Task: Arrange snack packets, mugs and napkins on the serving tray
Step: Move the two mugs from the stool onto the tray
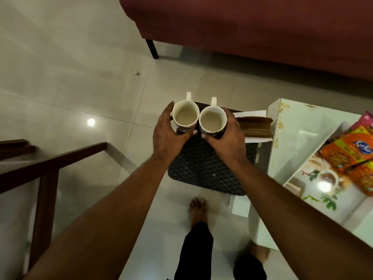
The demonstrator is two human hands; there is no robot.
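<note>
On one glass table (298, 126), one serving tray (314, 158) is laid with at least two orange snack packets (349, 152). Over one dark mat (205, 170), one mug (185, 116) is gripped by the left hand (167, 136), a second mug (212, 120) by the right hand (231, 139).

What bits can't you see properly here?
Head view:
- Outside of left mug: covered by left hand.
- Outside of right mug: covered by right hand.
- Some snack packets: cut off by the right edge.
- Mug bottoms: hidden from above; resting on black mat or lifted, unclear.
</note>
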